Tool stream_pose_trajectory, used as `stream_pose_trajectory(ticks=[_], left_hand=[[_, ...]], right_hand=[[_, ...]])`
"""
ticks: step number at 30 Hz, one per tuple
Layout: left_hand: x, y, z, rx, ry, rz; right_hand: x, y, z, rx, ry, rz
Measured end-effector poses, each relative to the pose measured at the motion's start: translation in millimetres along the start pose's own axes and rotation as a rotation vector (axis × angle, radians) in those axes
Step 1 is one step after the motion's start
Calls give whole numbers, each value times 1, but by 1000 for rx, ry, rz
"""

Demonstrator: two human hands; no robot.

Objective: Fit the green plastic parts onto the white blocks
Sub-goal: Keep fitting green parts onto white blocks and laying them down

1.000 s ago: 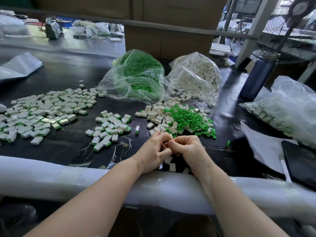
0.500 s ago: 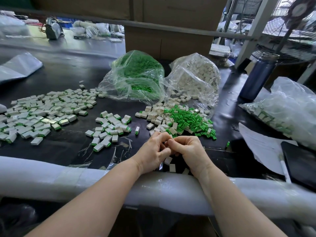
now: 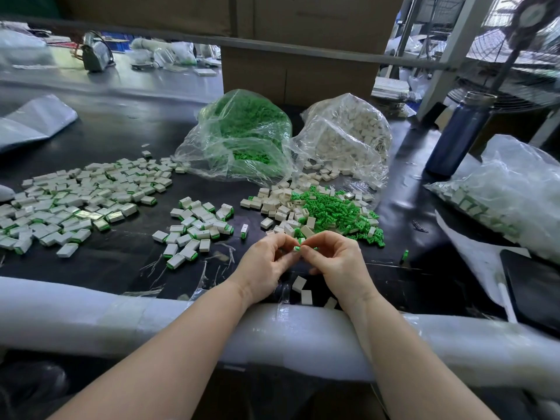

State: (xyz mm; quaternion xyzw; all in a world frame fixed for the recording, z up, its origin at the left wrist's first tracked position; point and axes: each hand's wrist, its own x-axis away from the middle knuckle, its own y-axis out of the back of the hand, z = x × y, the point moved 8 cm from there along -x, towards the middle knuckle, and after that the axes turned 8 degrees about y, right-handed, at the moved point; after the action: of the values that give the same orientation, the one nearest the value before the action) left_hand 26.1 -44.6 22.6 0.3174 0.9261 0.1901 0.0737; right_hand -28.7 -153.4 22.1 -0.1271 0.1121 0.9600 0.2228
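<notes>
Left hand: we see the left hand [image 3: 266,265] just above the near edge of the black table [image 3: 121,256], its fingers curled and its fingertips pinching a small white block with a green part [image 3: 297,248] at its end.
Right hand: the right hand [image 3: 336,262] meets the left one fingertip to fingertip, its fingers bent and pinching the same small piece from the other side.
Held piece: it sits between the two hands, mostly hidden by the fingers; we cannot tell how far the green part is seated.
Loose supply: just beyond the hands lies a mixed heap of green parts [image 3: 333,210] and white blocks [image 3: 281,204].
Bags: behind that heap stand a clear bag of green parts [image 3: 242,137] and, touching it on the right, a clear bag of white blocks [image 3: 348,137].
Finished pieces: a small cluster of fitted blocks [image 3: 197,225] lies left of the hands, and a larger spread [image 3: 75,201] lies farther left.
Under the hands: three bare white blocks [image 3: 306,295] lie near the foam-wrapped table edge [image 3: 91,310], which both forearms rest on.
Right side: a blue bottle [image 3: 457,134] stands upright, near another clear bag [image 3: 515,189] of pieces.
</notes>
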Motion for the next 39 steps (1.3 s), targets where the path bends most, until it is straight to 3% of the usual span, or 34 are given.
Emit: stream_pose_trajectory(ticks=[11,19,23,33,36,39], left_hand=[[-1,4,3,8,26,-50],[3,51,23,36,145,-515],[5,62,29,-20,195,-616],[-1,50,31,-340,312,-510],[0,42,22,-482,245,-474],[-1,27,8,-593,64,-397]], right_hand=[[-2,3,-1,175,12,-39],[0,27,-4,314,-8,-228],[0,33,-10,428,-65,-258],[-3,27,-19,599,-142,-160],[-4,25,-19,640,-138,-129],[-3,21,-17,690,-129,-87]])
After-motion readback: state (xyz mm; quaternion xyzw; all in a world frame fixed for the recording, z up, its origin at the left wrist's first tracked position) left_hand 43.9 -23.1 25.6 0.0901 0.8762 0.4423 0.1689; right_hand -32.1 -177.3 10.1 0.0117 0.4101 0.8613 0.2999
